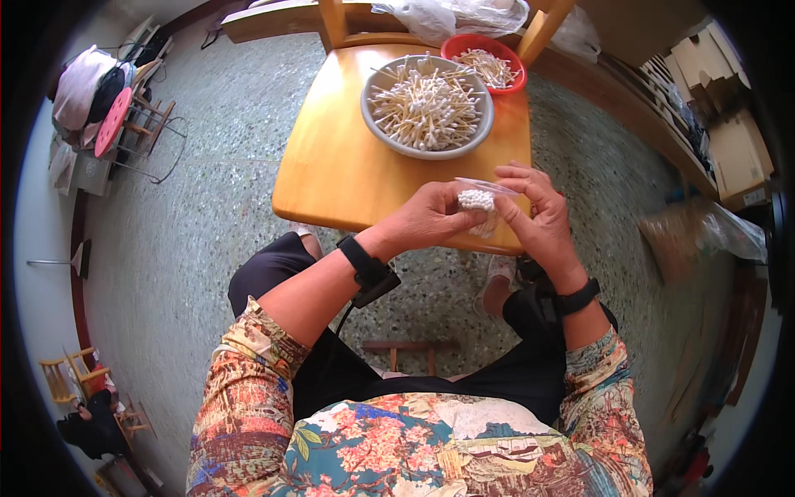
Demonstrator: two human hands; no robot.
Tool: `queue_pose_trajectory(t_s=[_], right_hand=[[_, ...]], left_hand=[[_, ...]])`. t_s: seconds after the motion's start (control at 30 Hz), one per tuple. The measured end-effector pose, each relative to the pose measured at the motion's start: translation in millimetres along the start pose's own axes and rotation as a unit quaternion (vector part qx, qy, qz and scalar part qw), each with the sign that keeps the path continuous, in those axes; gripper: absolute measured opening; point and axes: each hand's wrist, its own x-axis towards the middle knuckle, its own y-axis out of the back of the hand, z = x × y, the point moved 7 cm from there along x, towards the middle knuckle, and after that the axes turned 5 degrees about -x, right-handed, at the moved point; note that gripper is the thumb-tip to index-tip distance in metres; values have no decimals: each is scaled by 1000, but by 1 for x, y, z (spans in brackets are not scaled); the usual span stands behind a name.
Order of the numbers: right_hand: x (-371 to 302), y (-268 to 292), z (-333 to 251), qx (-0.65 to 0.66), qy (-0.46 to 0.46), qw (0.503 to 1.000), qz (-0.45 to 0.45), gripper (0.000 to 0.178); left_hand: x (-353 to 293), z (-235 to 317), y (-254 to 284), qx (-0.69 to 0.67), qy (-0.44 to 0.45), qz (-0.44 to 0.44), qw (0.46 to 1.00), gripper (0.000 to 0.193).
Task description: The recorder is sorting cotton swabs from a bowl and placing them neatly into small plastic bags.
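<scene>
Above the near edge of a wooden chair seat [331,166], my left hand [431,217] grips a small clear plastic pack, its fingers and thumb around the side. White tips of a tight bundle of cotton swabs [476,200] show at its top. A thin clear flap or lid [487,185] stands out above the tips; I cannot make out which. From the other side my right hand [540,214] holds the same pack with its thumb, fingers curled behind. Beyond my hands, a grey bowl [370,124] heaped with loose cotton swabs [426,103] rests on the seat.
A red bowl [522,81] with more swabs sits behind the grey one, by the chair's backrest [546,29]. Clear plastic bags [447,16] lie at the back. Cardboard boxes [733,153] stand far right, a red round stool [113,122] far left.
</scene>
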Motion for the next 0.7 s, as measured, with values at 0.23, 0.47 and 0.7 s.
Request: queue_pose_trajectory(t_s=[0.23,0.47,0.7], right_hand=[[2,-2,21,383,-216,893,94,15],[3,-9,30,454,-234,852,116,14],[3,-11,24,467,-256,844,69,16]], left_hand=[[1,-3,-19,-83,100,-47,990,33],[0,-2,-17,-104,136,-51,984,35],[5,5,-1,-219,88,-12,972,58]])
